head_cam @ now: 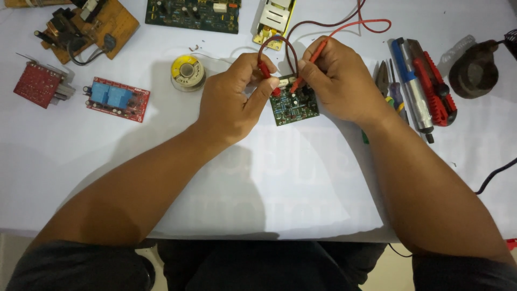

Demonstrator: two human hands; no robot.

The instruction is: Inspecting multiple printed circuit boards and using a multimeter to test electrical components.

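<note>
A small green circuit board [295,105] lies on the white table [280,183] between my hands. My left hand [237,97] pinches a red test probe [265,73] whose tip touches the board's top left part. My right hand [336,78] holds a second red probe [312,56], tilted, with its tip down on the board's top edge. Dark red leads [344,24] loop from both probes toward the far edge.
A solder spool [188,71] sits left of my left hand. Red boards [116,98] and a brown board [86,27] lie far left. Pliers [383,78], screwdrivers, a blue-grey tool [412,86] and a red cutter [437,89] lie to the right, beside a dark round object [474,70].
</note>
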